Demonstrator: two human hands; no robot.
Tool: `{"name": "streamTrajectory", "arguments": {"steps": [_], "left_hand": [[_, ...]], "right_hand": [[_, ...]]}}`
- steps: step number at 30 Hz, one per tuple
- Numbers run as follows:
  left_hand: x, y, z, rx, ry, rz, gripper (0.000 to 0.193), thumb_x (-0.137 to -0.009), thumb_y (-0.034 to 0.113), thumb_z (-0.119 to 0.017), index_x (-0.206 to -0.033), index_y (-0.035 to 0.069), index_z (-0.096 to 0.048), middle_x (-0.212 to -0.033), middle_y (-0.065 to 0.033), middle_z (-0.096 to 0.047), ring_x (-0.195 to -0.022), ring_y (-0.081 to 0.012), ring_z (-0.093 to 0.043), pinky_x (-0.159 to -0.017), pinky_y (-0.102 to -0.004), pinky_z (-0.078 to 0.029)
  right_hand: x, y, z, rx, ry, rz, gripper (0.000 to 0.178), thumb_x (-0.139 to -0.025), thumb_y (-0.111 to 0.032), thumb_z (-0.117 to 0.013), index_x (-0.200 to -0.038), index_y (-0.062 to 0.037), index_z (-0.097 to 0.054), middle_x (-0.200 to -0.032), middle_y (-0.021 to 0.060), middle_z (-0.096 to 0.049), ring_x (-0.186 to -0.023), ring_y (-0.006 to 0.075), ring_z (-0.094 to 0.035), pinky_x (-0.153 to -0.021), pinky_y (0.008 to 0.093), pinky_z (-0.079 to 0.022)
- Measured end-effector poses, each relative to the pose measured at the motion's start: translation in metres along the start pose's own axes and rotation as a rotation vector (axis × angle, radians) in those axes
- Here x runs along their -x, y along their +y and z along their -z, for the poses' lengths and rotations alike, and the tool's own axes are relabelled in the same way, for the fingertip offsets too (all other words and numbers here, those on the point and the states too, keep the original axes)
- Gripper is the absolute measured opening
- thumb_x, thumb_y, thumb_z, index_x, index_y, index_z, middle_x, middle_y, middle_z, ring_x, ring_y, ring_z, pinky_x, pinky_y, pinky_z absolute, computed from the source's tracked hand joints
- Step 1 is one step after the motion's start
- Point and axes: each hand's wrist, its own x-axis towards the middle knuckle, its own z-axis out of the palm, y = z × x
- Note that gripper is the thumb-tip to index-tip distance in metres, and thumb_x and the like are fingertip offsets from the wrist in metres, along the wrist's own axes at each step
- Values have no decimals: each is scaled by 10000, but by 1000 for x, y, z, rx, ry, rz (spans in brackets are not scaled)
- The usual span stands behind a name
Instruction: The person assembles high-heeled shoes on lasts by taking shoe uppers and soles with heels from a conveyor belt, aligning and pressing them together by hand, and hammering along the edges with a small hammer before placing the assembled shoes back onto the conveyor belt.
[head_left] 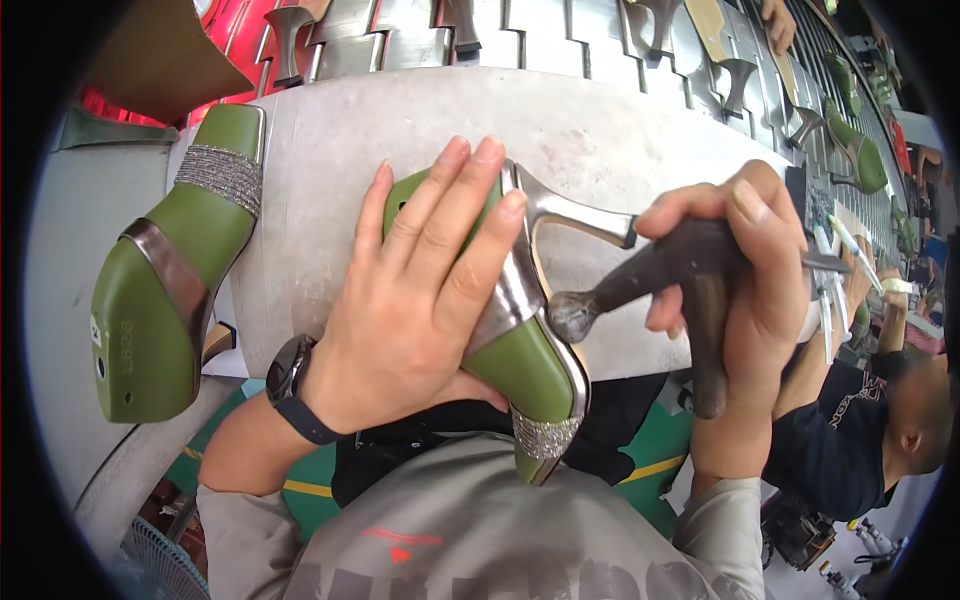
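Observation:
My left hand [405, 285] grips a high-heeled sandal [520, 290] that is built on a green shoe last. The sandal lies on its side, its silver heel pointing right and its glittery toe strap toward me. My fingers lie across the green last and the thumb is underneath, partly hidden. In my right hand [765, 270] is a hammer [660, 268], with its rounded face right by the sole edge near the arch. Whether the face touches the sole I cannot tell. A matching sandal on a green last [190, 265] lies to the left.
A pale worktable [310, 190] is under the sandal. Beyond it runs a slatted metal conveyor [550, 45] carrying several heeled soles [735, 85]. At the right, another person [850, 420] in a dark shirt sits close by. A fan [160, 560] stands low at the left.

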Motion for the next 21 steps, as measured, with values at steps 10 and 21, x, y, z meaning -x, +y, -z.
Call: {"name": "streamTrajectory", "arguments": {"steps": [10, 21], "left_hand": [[-1, -3, -3, -21, -1, 19, 1256, -740, 709, -798, -1658, 23, -283, -1676, -329, -323, -1530, -531, -372, -1228, -702, -218], [-8, 0, -3, -5, 5, 9, 1289, -687, 686, -848, -1647, 19, -305, -1678, -323, -322, -1541, -523, -355, -1217, -717, -216]], "right_hand": [[-11, -19, -18, 258, -84, 62, 331, -1012, -337, -563, -880, -37, -512, -807, 220, -720, -442, 169, -597, -392, 237, -466], [-20, -14, -25, 147, 15, 169, 262, -1076, -269, -491, -971, -33, -536, -937, 252, -737, -476, 192, -623, -445, 246, -493]]}}
